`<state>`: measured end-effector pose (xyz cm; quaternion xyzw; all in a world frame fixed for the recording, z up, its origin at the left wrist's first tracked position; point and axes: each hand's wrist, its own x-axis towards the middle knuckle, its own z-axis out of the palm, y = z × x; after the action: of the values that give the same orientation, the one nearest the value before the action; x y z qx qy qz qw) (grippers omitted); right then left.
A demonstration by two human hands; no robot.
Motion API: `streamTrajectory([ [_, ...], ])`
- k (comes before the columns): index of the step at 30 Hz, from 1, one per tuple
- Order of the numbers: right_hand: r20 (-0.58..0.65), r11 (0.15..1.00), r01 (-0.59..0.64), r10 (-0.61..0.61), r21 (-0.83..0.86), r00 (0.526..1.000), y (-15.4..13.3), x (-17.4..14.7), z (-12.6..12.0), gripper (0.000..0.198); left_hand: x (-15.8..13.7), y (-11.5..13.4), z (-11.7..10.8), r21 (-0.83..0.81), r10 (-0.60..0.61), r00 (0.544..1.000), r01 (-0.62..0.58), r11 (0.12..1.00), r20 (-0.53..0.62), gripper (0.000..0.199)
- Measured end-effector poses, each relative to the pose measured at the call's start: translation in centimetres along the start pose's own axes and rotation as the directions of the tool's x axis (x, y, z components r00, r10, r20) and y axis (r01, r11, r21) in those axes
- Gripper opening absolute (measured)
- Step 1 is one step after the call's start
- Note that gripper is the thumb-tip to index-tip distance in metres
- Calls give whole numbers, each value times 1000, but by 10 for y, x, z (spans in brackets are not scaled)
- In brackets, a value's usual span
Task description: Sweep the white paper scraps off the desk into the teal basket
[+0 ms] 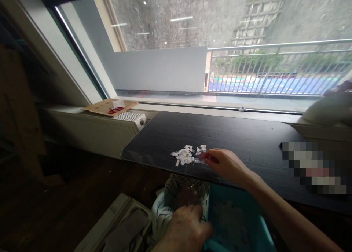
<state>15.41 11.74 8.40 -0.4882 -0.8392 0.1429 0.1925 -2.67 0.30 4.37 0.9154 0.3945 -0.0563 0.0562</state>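
On the dark table [247,134] lies a loose pile of small white paper scraps [184,156], with a few pieces set apart at its right. My right hand [224,160] reaches over the table edge to these pieces, fingers pinched together. A small reddish, see-through patch shows at its fingertips; what it is cannot be made out. Lower down, my left hand [188,224] is closed, knuckles up, over the white cloth with black lines [162,208] and beside a teal bin [264,226]. Its fingertips are hidden, and so is anything they hold.
Red-handled scissors [117,109] lie on a brown paper sheet [96,107] on the sill, above a white radiator [129,118]. A blurred-out object [310,167] rests at the table's right. An open box [118,211] stands at the lower left. A window [176,32] runs behind.
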Motion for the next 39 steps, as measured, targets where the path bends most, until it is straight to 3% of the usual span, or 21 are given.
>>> streamTrajectory([
  [8,-24,997,-70,69,-26,997,10,-8,-3,23,1,2,8,26,10,997,-8,1000,-79,11],
  [13,27,1000,2,-2,2,1000,8,-16,2,22,9,6,4,31,48,999,-48,998,15,13],
  [17,-56,999,-8,6,-37,998,8,-4,3,25,11,6,4,41,51,996,-54,998,76,12],
  [26,69,997,61,-63,42,996,1,-21,4,20,4,4,-3,-4,13,1000,-13,1000,7,14],
  [31,1,1000,29,-29,10,1000,-4,-24,5,21,2,1,-13,-27,-11,999,12,1000,49,24],
  [34,38,997,60,-62,56,997,-7,-27,8,20,0,0,-15,-48,-47,996,51,998,82,30],
  [39,-1,997,68,-68,36,998,-11,-25,13,24,-2,0,-15,-153,-102,994,108,982,45,36],
])
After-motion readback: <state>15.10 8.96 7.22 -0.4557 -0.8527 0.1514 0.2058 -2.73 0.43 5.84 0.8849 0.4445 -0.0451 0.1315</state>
